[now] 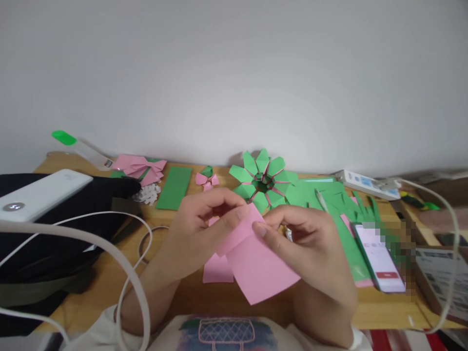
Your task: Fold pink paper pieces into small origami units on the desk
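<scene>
A sheet of pink paper (265,268), folded over along one side, is held up in front of me between both hands. My left hand (208,229) pinches its upper left part, thumb on top. My right hand (303,243) grips the upper right edge, thumb pressed near the fold. Under it on the table lies another pink paper piece (218,269), partly covered. Just behind my hands stands a ring-shaped flower of folded green paper (263,180) with pink edges between its petals. The fingers behind the sheet are hidden.
Pink folded pieces (141,166), a green paper rectangle (174,187) and small white scraps (148,194) lie at the back left. Green sheets (340,219) and a phone (378,258) are at right, near a power strip (367,184). A white cable (135,287) loops across the left foreground.
</scene>
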`<action>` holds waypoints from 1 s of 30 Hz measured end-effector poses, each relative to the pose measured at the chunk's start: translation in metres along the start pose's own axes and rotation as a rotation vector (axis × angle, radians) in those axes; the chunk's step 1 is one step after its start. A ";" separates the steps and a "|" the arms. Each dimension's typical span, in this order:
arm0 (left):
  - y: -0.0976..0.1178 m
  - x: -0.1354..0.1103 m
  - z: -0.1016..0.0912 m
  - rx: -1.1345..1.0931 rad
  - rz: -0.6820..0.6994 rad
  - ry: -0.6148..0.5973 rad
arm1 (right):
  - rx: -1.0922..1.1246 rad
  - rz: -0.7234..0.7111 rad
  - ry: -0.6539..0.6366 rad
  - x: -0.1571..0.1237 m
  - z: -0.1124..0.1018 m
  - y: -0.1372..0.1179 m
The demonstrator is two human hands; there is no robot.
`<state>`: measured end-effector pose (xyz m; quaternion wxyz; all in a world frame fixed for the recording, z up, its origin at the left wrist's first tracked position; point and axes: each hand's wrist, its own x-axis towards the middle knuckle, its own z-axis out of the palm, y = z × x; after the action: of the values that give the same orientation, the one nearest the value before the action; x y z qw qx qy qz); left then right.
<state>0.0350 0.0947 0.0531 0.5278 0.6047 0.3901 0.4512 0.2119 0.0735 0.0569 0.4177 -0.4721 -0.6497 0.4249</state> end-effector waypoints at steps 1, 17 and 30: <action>0.000 0.000 -0.001 0.014 0.000 -0.018 | -0.005 0.002 -0.019 0.000 0.000 0.000; 0.001 0.000 -0.003 0.090 -0.120 -0.032 | 0.089 0.051 0.151 -0.003 0.001 0.002; 0.002 -0.002 -0.003 0.032 0.053 0.272 | -0.015 -0.087 0.338 -0.008 -0.002 0.002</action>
<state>0.0314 0.0930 0.0553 0.4482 0.5562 0.4491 0.5367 0.2162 0.0665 0.0540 0.5354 -0.5114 -0.5931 0.3163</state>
